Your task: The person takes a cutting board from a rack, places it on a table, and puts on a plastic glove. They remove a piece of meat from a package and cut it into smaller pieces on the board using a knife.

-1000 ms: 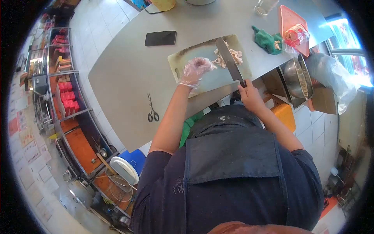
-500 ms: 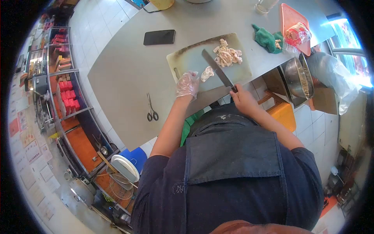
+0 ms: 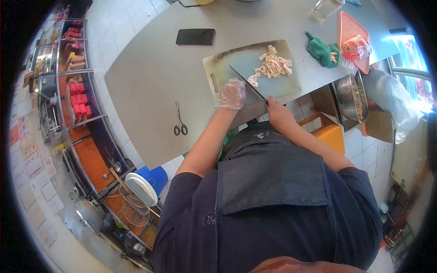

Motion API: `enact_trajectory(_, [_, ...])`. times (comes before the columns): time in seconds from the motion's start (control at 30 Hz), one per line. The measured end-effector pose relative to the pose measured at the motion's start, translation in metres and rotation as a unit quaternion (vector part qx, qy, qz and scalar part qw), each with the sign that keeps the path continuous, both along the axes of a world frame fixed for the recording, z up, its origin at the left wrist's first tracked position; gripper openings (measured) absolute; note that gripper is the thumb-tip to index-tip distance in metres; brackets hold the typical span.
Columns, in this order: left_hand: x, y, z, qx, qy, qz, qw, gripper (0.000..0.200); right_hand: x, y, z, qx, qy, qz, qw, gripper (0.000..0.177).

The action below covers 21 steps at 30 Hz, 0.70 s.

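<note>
My right hand (image 3: pixel 279 116) grips the handle of a long kitchen knife (image 3: pixel 249 85), its blade slanting up to the left over the cutting board (image 3: pixel 216 63). In a clear plastic glove, my left hand (image 3: pixel 232 94) rests at the board's near left part, close beside the blade. Its fingers look curled, and whatever lies under them is hidden. Pale raw meat strips (image 3: pixel 274 66) lie heaped on the board's right side. A smaller meat piece (image 3: pixel 253 81) sits just right of the blade.
On the metal table (image 3: pixel 145 91) lie scissors (image 3: pixel 180 122) and a black phone (image 3: pixel 195 37). To the right are a green cloth (image 3: pixel 321 51), a pink tray (image 3: pixel 347 29) with a wrapped package (image 3: pixel 356 48), and a glass jar (image 3: pixel 325 10). A metal bowl (image 3: pixel 348 98) stands below the table edge.
My left hand has moved right, up against the knife. The blade has turned edge-down, and the separate meat piece now lies on its right, near the heap. The view has shifted slightly.
</note>
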<state>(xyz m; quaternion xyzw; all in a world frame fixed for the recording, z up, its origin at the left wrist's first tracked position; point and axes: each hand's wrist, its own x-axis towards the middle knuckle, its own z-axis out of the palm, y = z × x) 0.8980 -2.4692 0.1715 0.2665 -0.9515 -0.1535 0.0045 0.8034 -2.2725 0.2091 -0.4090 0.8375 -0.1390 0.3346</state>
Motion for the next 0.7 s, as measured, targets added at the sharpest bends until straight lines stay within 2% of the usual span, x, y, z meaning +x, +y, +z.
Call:
enact_trajectory(0.13, [-0.006,0.0,-0.006,-0.002,0.038,-0.004,0.999,0.015,-0.001,0.007,0.007,-0.008,0.02,0.011,1.0,0.016])
enact_trajectory(0.23, [-0.001,0.001,-0.016,-0.015,0.047,-0.004,0.999,0.012,-0.006,0.038,0.009,0.088,0.001,-0.001,0.996,0.016])
enact_trajectory(0.33, [-0.004,0.003,-0.012,-0.003,0.059,0.006,0.998,0.011,-0.006,0.045,0.012,0.1,0.005,0.009,0.995,0.018])
enact_trajectory(0.43, [0.003,0.004,-0.014,0.021,0.091,-0.005,0.996,0.011,-0.01,0.009,-0.005,-0.021,-0.028,-0.012,0.999,0.021])
enact_trajectory(0.53, [0.01,0.007,-0.017,0.025,0.083,-0.022,0.996,0.012,-0.016,-0.015,0.002,0.026,-0.029,0.02,0.999,0.019])
enact_trajectory(0.63, [0.011,0.012,-0.011,0.057,0.092,0.001,0.994,0.013,-0.03,0.026,0.011,0.019,-0.035,0.011,0.999,0.017])
enact_trajectory(0.7, [0.001,0.022,0.006,0.087,0.12,0.007,0.989,0.015,-0.045,0.062,0.033,0.104,-0.069,0.018,0.992,0.026])
